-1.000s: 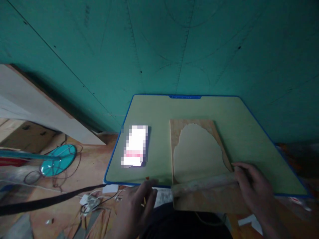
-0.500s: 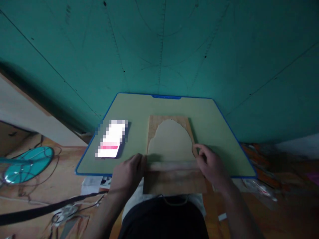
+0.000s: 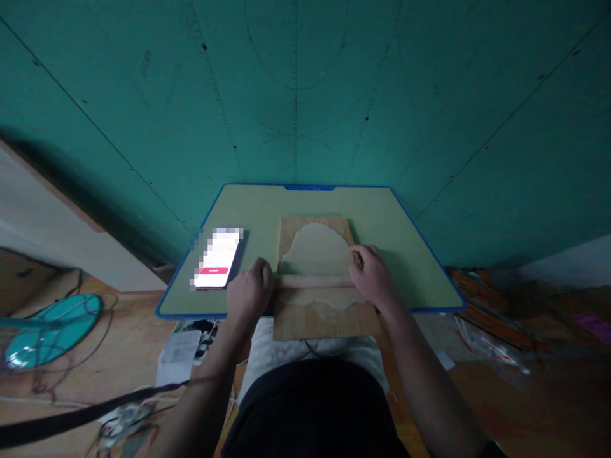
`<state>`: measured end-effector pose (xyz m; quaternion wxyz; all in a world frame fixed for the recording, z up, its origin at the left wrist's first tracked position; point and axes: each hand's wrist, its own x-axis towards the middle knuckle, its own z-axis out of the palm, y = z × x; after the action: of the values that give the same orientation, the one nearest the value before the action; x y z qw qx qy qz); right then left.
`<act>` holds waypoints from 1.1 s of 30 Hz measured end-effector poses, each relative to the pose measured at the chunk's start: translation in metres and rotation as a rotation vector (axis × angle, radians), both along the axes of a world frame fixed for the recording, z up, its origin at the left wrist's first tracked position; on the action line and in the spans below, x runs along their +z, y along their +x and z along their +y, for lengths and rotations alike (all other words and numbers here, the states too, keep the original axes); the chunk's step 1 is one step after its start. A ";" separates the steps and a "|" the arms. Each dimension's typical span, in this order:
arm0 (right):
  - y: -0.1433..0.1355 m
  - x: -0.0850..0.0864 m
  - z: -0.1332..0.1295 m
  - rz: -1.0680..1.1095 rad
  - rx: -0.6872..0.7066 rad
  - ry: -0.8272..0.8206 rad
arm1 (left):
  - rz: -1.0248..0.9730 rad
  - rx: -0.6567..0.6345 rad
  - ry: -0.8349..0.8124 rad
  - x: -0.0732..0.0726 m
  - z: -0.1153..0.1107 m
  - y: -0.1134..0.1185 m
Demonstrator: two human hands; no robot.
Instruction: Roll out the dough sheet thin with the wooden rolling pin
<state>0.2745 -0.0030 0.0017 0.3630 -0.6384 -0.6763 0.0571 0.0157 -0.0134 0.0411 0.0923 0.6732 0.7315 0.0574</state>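
A thin, flat sheet of pale dough with an uneven edge covers much of a wooden board. Across the dough lies a rolling pin, level from side to side, with dough showing on both its far and near sides. My left hand is closed round the pin's left end. Its right end is in my right hand, whose fingers are curled, the index finger bent near the board's right edge. Both ends of the pin are hidden by the hands.
The board rests on a small pale-green table with a blue rim, against a green wall. A phone with a lit screen lies at the table's left. Cables, papers and a turquoise round base are on the floor.
Both hands have pushed the rolling pin away from me, from the dough's near edge toward its middle. Dough now shows on the near side of the pin. The camera view has shifted slightly.
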 end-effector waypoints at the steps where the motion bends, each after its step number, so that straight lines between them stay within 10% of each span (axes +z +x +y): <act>1: 0.000 -0.001 0.001 0.000 0.004 0.003 | -0.008 0.004 0.003 -0.001 -0.001 0.000; 13: 0.001 -0.007 -0.026 0.092 0.073 0.009 | -0.304 -0.208 0.485 -0.042 -0.021 -0.019; 24: 0.005 -0.008 -0.061 0.236 0.152 -0.089 | -0.394 -0.239 0.467 -0.050 -0.046 -0.027; 33: 0.002 -0.012 -0.011 0.169 0.062 -0.023 | -0.294 -0.133 0.365 -0.038 -0.007 -0.016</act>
<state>0.2769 -0.0140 -0.0105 0.4095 -0.6143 -0.6619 0.1299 0.0001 -0.0200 0.0035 0.0781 0.7098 0.6416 0.2799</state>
